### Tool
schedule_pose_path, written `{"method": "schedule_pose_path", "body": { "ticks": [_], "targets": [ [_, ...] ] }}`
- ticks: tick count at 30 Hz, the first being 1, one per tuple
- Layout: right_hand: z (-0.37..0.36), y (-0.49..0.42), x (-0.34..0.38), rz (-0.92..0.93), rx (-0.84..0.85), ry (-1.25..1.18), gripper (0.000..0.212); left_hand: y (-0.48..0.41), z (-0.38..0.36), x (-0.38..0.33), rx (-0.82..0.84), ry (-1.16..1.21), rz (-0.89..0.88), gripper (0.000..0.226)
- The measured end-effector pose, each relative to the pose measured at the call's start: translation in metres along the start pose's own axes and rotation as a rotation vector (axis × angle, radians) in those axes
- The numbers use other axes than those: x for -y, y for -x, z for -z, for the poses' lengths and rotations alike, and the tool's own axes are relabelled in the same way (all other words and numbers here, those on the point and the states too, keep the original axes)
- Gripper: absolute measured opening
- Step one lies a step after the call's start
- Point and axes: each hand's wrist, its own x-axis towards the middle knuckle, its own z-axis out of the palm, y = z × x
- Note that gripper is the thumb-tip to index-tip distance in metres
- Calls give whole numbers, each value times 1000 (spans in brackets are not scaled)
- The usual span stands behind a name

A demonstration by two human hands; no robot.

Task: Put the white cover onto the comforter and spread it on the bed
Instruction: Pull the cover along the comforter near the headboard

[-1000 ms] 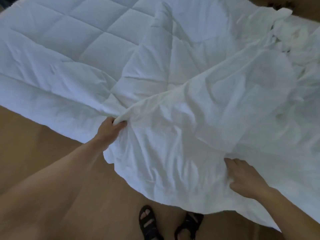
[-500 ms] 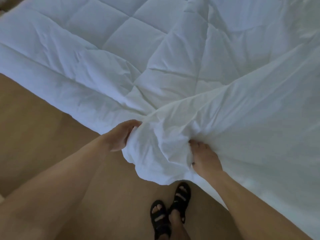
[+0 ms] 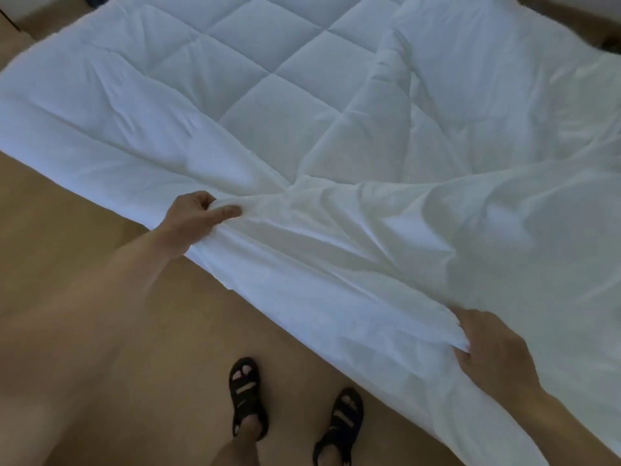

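Observation:
A white quilted comforter lies spread across the upper part of the view, its stitched squares showing. The smooth white cover lies over its right and lower part, wrinkled, with its near edge hanging toward the floor. My left hand grips a bunched fold of the cover where it meets the comforter's edge. My right hand pinches the cover's near edge at the lower right. The fabric runs stretched between both hands.
Tan wooden floor fills the lower left. My two feet in black sandals stand close to the hanging edge of the cover. A dark object peeks in at the far right edge.
My hands have moved apart: the right hand slid along the cover's edge to the lower right, and the left hand stays gripping the fold. The bunched fabric between them is now pulled straight.

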Motion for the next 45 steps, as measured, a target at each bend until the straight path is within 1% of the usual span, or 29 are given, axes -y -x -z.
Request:
{"method": "schedule_pose_path", "body": {
  "ticks": [2,3,4,5,6,8,9,11,13,14,15,16,17,18,19,21,22,24,25,27,29,31,33,35,38,39,40,43,45],
  "targets": [
    [-16,8,4,-79,81,36,71,-11,7,10,19,57,45,40],
    [-27,12,8,-104,125,46,60,-16,8,13,53,108,70,42],
    [-36,12,15,-115,166,39,47,-21,8,16,113,175,104,47],
    [-45,10,23,-114,190,20,41,-24,5,19,184,276,164,50],
    [-51,5,34,-122,224,1,47,-27,0,23,253,388,240,48],
    [-61,-11,70,-116,270,0,81,-32,-11,28,385,523,375,36],
    [-65,-23,94,-91,266,8,97,-36,-15,31,450,542,411,35],
    [-79,-46,141,-53,262,43,117,-46,-19,37,583,531,471,40],
    [-103,-65,168,-72,306,109,133,-53,-14,40,811,451,526,49],
    [-114,-74,175,-106,368,124,136,-57,-10,41,938,370,520,52],
    [-120,-82,181,-144,415,120,131,-62,-8,43,1056,256,483,55],
    [-123,-88,184,-170,435,101,118,-66,-6,44,1132,129,430,55],
    [-121,-92,184,-180,423,72,98,-70,-6,44,1130,24,382,52],
    [-115,-95,182,-177,383,43,77,-76,-6,44,1029,-29,333,45],
    [-108,-96,178,-178,328,11,60,-82,-7,46,856,-23,274,37],
    [-84,-96,164,-172,194,-34,47,-91,-3,45,540,44,145,20],
    [-67,-96,155,-161,127,-37,43,-96,3,40,438,58,92,13],
    [-31,-97,138,-135,14,-18,27,-108,21,28,291,53,1,15],
    [-15,-97,131,-125,-37,1,26,-117,32,21,227,42,-40,21],
    [-2,-100,118,-116,-103,36,41,-138,54,6,127,-16,-85,32],
    [-14,-102,116,-182,-65,12,45,-152,65,0,89,-78,-69,38],
    [-40,-96,126,-245,102,-63,44,-153,61,7,135,-20,14,36],
    [-72,-83,132,-254,313,-118,55,-142,46,22,227,25,118,31],
    [-89,-74,138,-287,591,-196,75,-129,32,43,284,-68,174,36],
    [-76,-99,152,-416,877,-300,104,-121,28,46,220,-205,174,46],
    [-67,-114,160,-421,903,-324,106,-123,30,39,189,-240,156,46],
    [-58,-130,168,-416,866,-330,104,-126,34,31,163,-271,121,46],
    [-25,-178,205,-343,635,-279,99,-128,56,0,107,-290,1,44],
    [-4,-208,238,-259,593,-223,93,-123,78,-17,113,-301,-52,48]
  ]
}}
